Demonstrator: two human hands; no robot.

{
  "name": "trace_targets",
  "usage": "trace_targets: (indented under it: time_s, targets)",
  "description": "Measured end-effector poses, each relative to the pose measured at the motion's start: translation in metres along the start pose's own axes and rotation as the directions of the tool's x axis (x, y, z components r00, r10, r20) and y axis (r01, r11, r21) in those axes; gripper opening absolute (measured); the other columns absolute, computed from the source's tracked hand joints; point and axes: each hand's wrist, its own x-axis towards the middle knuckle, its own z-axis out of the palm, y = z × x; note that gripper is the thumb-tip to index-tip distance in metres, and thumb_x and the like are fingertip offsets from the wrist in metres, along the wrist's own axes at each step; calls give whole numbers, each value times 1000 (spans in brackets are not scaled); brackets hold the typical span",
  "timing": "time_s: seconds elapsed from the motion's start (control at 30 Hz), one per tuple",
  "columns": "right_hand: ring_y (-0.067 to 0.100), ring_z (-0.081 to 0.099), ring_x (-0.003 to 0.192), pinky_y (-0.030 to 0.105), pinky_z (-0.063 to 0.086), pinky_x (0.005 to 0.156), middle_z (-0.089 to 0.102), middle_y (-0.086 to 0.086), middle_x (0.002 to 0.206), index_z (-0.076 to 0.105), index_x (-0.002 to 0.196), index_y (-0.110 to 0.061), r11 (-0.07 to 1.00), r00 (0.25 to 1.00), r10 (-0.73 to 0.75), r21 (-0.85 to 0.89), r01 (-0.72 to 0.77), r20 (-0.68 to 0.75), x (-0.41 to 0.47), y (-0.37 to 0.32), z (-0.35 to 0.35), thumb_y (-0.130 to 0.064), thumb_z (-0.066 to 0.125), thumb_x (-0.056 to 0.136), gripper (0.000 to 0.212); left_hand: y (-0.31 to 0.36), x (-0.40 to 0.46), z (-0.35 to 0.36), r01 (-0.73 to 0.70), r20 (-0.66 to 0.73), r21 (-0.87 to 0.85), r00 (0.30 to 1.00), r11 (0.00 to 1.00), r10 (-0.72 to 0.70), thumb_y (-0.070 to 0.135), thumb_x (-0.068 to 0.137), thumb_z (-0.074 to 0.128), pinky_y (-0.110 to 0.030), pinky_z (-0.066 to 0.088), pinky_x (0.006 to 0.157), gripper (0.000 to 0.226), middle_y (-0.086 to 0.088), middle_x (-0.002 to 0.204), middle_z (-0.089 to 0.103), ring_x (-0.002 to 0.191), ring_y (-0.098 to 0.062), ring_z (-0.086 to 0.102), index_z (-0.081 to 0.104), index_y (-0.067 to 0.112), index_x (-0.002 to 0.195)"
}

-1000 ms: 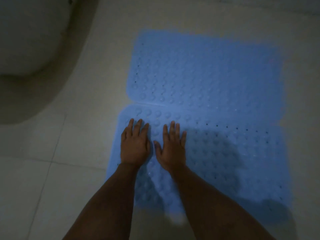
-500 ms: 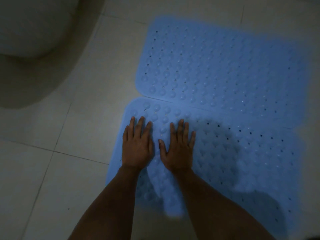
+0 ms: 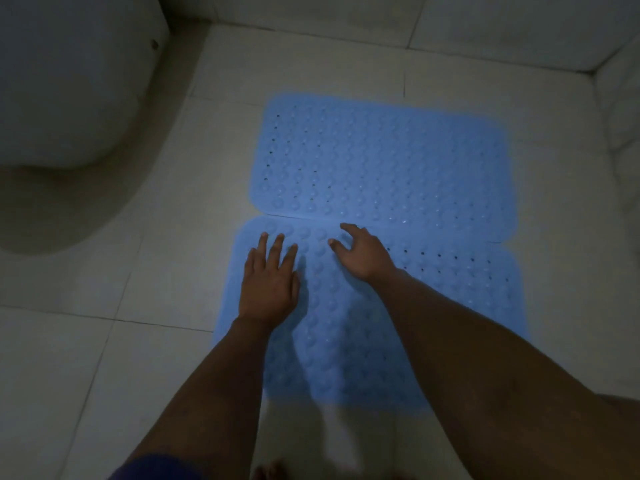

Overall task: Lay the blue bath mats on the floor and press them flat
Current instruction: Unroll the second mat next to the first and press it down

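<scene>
Two blue bath mats with bumps and small holes lie side by side on the tiled floor. The far mat (image 3: pixel 381 161) lies flat, and its near edge meets the near mat (image 3: pixel 450 292). My left hand (image 3: pixel 268 285) rests palm down on the near mat's left part, fingers spread. My right hand (image 3: pixel 362 252) is a little further forward near the seam between the mats, fingers apart and slightly curled, holding nothing. My forearms cover part of the near mat.
A white toilet base (image 3: pixel 69 81) stands at the upper left with its shadow on the floor. Tiled walls (image 3: pixel 485 22) close the corner at the top and right. Pale floor tiles (image 3: pixel 86 358) lie to the left of the mats.
The view has pulled back and shows the wall corner. My right hand has lifted from flat beside the left and moved forward and right toward the seam. My left hand stays pressed.
</scene>
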Motion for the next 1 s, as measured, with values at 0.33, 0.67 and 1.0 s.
trace_targets:
  time_s: [0.33, 0.67, 1.0]
  targets:
    - [33, 18, 153, 55, 20, 121, 34, 14, 160, 51, 143, -20, 977, 964, -174, -159, 143, -200, 14, 39, 58, -42, 48, 98, 50, 7, 26, 88, -91, 94, 72, 992, 993, 84, 64, 103, 32, -64, 9, 125, 82, -16, 173, 3, 161, -33, -3, 20, 11, 165]
    - [29, 6, 156, 51, 6, 126, 20, 13, 166, 44, 149, -19, 975, 954, -173, -178, 131, -244, 10, 47, 64, -43, 41, 98, 56, 8, 27, 81, -75, 113, 44, 991, 996, 69, 62, 102, 37, -62, 10, 126, 82, -15, 174, 3, 161, -30, 0, 19, 12, 165]
    - [33, 13, 155, 52, 11, 124, 28, 14, 163, 47, 147, -18, 960, 949, -229, -210, 183, -219, -4, 44, 56, -49, 37, 96, 61, 10, 31, 67, -55, 204, -45, 977, 997, 63, 62, 103, 30, -58, 5, 128, 79, -12, 174, 1, 161, -27, -5, 19, 15, 165]
